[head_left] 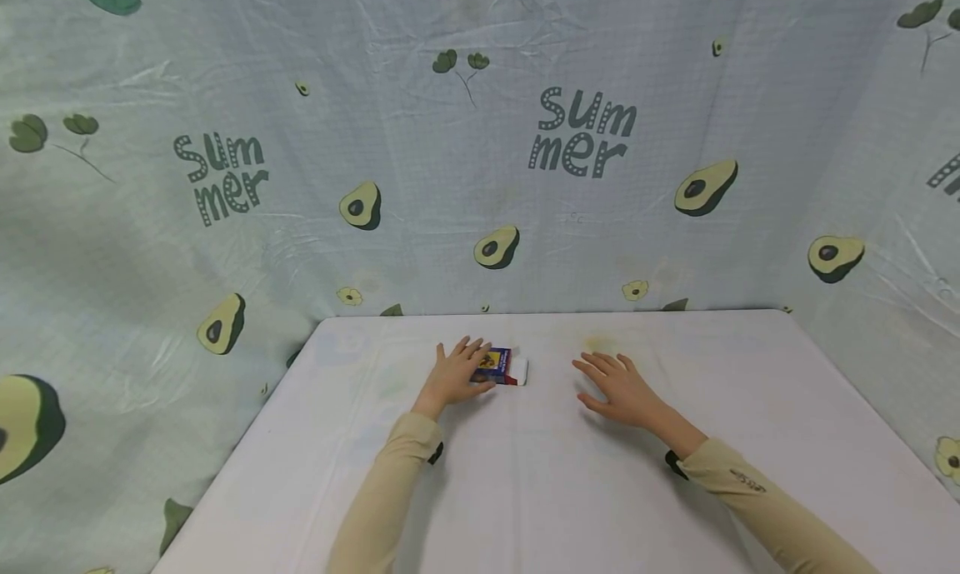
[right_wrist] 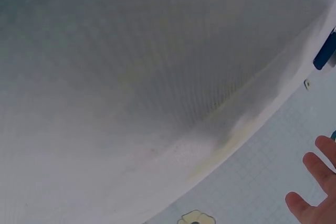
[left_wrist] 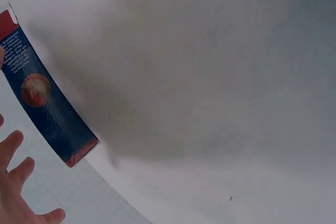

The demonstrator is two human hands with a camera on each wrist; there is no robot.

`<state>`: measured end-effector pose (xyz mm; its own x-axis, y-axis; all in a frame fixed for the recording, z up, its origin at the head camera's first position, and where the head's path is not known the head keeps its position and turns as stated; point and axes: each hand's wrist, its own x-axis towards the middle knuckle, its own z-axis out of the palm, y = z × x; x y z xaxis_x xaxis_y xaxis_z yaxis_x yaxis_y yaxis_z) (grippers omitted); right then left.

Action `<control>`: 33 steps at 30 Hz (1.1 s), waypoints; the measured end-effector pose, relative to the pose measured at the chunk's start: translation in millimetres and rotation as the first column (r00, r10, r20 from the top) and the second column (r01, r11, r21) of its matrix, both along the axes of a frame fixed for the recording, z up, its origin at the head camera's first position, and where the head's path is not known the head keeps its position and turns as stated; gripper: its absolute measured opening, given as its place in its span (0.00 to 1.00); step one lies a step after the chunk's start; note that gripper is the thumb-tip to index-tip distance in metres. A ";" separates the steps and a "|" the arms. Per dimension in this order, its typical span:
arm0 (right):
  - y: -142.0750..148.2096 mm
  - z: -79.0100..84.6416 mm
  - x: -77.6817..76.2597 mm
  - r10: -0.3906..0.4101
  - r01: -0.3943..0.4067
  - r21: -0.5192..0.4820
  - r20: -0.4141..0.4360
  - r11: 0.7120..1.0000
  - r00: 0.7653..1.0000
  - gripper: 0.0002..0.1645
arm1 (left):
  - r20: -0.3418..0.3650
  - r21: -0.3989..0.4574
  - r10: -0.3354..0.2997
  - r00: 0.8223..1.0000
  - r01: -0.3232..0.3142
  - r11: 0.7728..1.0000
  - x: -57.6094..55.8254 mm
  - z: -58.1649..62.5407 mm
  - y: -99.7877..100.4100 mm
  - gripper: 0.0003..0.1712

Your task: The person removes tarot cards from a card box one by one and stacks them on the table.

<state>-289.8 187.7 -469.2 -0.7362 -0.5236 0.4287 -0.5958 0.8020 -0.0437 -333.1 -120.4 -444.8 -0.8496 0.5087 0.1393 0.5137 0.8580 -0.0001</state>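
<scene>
A small dark blue cardboard box (head_left: pixel 497 362) lies near the far edge of the table, with a yellow picture panel, a red band and a white flap at its right end. My left hand (head_left: pixel 456 377) is right at the box's left side, fingers spread and partly covering it; whether they touch it I cannot tell. In the left wrist view the box (left_wrist: pixel 50 98) shows a narrow side with white print and a round picture, and spread fingertips (left_wrist: pixel 21 174) stand apart from its lower end. My right hand (head_left: pixel 617 389) hovers right of the box, fingers spread, holding nothing.
A white cloth covers the table (head_left: pixel 525 491), with a faint yellowish stain near its far edge. Behind and at both sides hangs a pale curtain (head_left: pixel 420 257) printed with avocados and lettering. Dark wrist straps show at both sleeve cuffs.
</scene>
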 end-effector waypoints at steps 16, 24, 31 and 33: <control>-2.4 1.6 1.4 -0.018 0.018 -0.003 0.019 1.000 1.000 0.32 | 0.059 -0.139 0.082 0.995 -0.073 0.988 -4.3 -0.6 5.3 0.42; -1.7 0.8 0.4 -0.023 0.023 0.002 0.026 1.000 0.999 0.32 | 0.037 -0.156 0.080 0.996 -0.073 0.985 -6.9 -6.0 7.1 0.45; -1.7 1.5 2.0 -0.016 0.017 -0.005 0.036 1.000 0.999 0.32 | 0.013 -0.164 0.078 0.997 -0.075 0.984 -7.5 -11.7 9.9 0.47; -1.7 1.9 2.6 -0.020 0.020 -0.002 0.041 1.000 0.999 0.32 | 0.004 -0.170 0.081 0.997 -0.079 0.982 -7.1 -12.4 11.0 0.47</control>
<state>-287.2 186.0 -467.3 -0.7634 -0.5077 0.3994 -0.5776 0.8133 -0.0701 -340.2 -109.4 -457.3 -0.8896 0.4542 0.0475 0.4438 0.8844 -0.1442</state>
